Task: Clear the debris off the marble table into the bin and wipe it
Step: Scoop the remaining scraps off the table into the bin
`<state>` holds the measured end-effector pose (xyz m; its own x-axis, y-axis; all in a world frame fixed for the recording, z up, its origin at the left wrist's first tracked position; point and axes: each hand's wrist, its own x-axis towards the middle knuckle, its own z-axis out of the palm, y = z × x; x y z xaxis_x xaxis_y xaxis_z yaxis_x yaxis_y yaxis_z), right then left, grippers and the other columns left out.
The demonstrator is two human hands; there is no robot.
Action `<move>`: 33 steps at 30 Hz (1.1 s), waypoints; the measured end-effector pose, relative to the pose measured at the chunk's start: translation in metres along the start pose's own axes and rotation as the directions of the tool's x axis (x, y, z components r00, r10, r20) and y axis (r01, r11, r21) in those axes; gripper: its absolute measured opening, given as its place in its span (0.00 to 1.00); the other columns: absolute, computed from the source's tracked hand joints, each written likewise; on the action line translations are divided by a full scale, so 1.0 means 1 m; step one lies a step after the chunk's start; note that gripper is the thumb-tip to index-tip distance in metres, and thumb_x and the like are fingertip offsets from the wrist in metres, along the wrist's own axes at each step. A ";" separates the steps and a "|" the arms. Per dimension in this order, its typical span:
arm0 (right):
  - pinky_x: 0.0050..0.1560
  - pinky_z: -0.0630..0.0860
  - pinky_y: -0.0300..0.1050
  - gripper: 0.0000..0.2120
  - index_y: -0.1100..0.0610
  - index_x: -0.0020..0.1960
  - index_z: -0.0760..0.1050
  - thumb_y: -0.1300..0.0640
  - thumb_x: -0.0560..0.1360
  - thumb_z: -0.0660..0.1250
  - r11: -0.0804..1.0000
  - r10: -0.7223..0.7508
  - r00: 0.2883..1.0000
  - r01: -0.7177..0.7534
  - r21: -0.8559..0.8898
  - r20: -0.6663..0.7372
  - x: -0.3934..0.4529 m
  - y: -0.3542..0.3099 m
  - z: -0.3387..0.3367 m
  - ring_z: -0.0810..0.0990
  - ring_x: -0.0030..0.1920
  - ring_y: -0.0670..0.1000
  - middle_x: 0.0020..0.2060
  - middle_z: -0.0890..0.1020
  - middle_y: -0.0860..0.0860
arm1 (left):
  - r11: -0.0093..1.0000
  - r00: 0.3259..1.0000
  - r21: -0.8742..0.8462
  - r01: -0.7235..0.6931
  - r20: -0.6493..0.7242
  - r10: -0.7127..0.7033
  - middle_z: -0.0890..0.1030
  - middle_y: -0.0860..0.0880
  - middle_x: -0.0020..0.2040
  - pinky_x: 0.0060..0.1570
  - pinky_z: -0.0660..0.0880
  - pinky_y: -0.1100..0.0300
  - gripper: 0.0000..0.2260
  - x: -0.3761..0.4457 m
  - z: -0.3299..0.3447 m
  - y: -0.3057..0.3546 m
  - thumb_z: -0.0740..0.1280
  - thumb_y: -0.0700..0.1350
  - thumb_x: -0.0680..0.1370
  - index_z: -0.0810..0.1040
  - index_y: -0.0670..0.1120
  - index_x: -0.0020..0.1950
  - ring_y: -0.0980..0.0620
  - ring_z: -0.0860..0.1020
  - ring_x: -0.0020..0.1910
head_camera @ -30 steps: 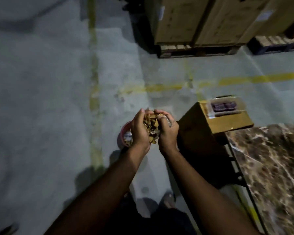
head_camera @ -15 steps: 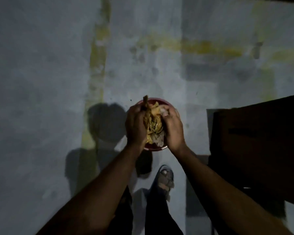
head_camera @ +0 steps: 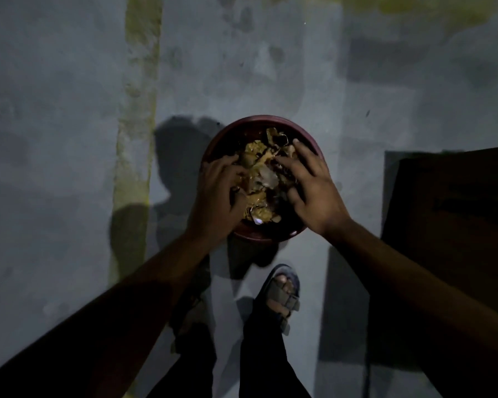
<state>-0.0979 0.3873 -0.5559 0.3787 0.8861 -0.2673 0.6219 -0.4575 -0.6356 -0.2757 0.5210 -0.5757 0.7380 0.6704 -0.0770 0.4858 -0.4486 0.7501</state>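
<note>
A heap of dry yellow-brown leaves and crumpled scraps of debris (head_camera: pixel 260 179) is seen lying inside a round dark-red bin (head_camera: pixel 309 139), which is set on a grey concrete floor (head_camera: pixel 55 124). The heap fills most of the bin's opening, and a pale, whitish scrap is visible near its middle and another at its near edge.

The left hand (head_camera: pixel 219 191) is held over the left side of the bin, its fingers spread and bent downward onto the debris; nothing is seen to be gripped in it. The right hand (head_camera: pixel 314 185) is laid over the right side, palm down, with the fingers (head_camera: pixel 288 163) stretched out and parted wide, their tips resting on the leaves. Both bare forearms are extended from the lower edge of the view toward the bin.

Just below the bin, a foot in a dark strapped sandal (head_camera: pixel 283 294) is planted on the floor, with dark trouser legs showing beneath it. A worn yellow painted line (head_camera: pixel 137 110) is run along the floor to the left of the bin, and a second faded yellow band is crossed near the top edge. Shadows of the arms and body are cast on the floor between the line and the bin. A large dark shape (head_camera: pixel 457 239) is stood at the right; what it is cannot be told in the dim light.
</note>
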 end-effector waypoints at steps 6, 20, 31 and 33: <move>0.79 0.50 0.60 0.33 0.52 0.82 0.51 0.42 0.82 0.55 0.987 0.112 0.988 -0.099 -0.124 0.107 0.021 0.010 0.042 0.48 0.81 0.59 0.82 0.49 0.56 | 0.893 0.956 0.440 -0.093 0.291 -0.044 0.62 0.43 0.79 0.76 0.47 0.38 0.31 0.014 0.038 -0.017 0.53 0.54 0.77 0.61 0.43 0.78 0.43 0.56 0.80; 0.79 0.45 0.63 0.36 0.48 0.82 0.35 0.47 0.84 0.55 0.952 0.225 0.911 -0.131 -0.275 0.345 0.078 0.056 0.103 0.38 0.81 0.58 0.81 0.37 0.55 | 0.823 0.857 0.562 -0.078 0.459 -0.232 0.56 0.39 0.80 0.77 0.44 0.43 0.31 0.059 0.092 -0.061 0.55 0.52 0.82 0.52 0.39 0.81 0.41 0.57 0.77; 0.77 0.59 0.64 0.38 0.51 0.83 0.43 0.50 0.81 0.62 0.942 0.239 0.943 -0.168 -0.289 0.231 0.039 0.003 0.040 0.50 0.80 0.62 0.82 0.45 0.55 | 0.994 0.964 0.103 -0.031 0.267 0.002 0.61 0.43 0.79 0.76 0.61 0.48 0.18 0.039 0.047 -0.026 0.60 0.43 0.80 0.79 0.38 0.67 0.44 0.61 0.78; 0.77 0.59 0.64 0.38 0.50 0.83 0.44 0.50 0.81 0.63 0.942 0.236 0.953 -0.176 -0.287 0.190 0.032 -0.004 0.037 0.50 0.80 0.61 0.82 0.48 0.56 | 0.995 0.969 0.096 -0.005 0.246 -0.019 0.63 0.45 0.79 0.77 0.60 0.53 0.22 0.036 0.040 -0.021 0.56 0.47 0.81 0.75 0.39 0.70 0.48 0.62 0.78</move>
<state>-0.1133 0.4203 -0.5885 0.3776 0.7508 -0.5420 0.7158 -0.6080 -0.3435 -0.2404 0.5310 -0.6200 0.8211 0.5129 -0.2505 0.5251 -0.5065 0.6840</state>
